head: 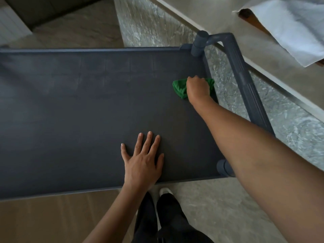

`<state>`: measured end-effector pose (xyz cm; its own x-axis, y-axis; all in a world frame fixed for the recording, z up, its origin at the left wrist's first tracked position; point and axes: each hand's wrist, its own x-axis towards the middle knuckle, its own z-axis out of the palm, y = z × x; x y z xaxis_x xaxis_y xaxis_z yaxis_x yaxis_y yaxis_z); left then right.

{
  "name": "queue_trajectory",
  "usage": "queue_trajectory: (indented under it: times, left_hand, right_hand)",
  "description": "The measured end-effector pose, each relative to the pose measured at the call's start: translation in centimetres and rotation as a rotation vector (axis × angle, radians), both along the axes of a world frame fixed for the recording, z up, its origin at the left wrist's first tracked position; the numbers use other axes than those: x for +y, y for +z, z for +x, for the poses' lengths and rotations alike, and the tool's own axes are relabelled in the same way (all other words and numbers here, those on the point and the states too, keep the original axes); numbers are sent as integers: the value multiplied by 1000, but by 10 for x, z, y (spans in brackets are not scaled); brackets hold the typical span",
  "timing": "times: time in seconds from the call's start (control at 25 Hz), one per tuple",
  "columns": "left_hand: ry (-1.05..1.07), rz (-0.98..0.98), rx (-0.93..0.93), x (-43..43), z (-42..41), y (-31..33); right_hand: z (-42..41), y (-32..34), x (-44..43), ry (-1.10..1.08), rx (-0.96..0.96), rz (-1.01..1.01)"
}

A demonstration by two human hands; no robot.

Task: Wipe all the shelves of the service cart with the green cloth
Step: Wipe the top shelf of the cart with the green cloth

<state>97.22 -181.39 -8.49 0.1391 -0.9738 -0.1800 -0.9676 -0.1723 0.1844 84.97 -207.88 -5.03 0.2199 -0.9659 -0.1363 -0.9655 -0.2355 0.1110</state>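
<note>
The dark grey top shelf of the service cart (73,106) fills most of the view. A bunched green cloth (179,88) lies on the shelf near its right edge. My right hand (198,88) grips the cloth with curled fingers and covers most of it. My left hand (142,158) rests flat on the shelf near the front edge, fingers spread. The lower shelves are hidden under the top one.
The cart's push handle (245,79) juts out on the right, with corner posts (199,42) at the back and front. A marble wall strip (157,27) and a ledge run behind it. A white cloth (294,27) lies at the top right. My legs and a shoe (164,192) stand below.
</note>
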Motion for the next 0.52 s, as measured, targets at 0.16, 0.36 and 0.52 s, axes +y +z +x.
queue_trajectory:
  times: [0.16, 0.36, 0.52]
  left_hand:
    - [4, 2, -21, -1, -1, 2]
    - [5, -2, -23, 2, -3, 3]
    - [1, -11, -21, 3, -2, 4]
  right_hand:
    - [-1, 7, -11, 14, -19, -5]
    - [-10, 13, 39, -37, -57, 56]
    - [-27, 11, 124, -94, -27, 166]
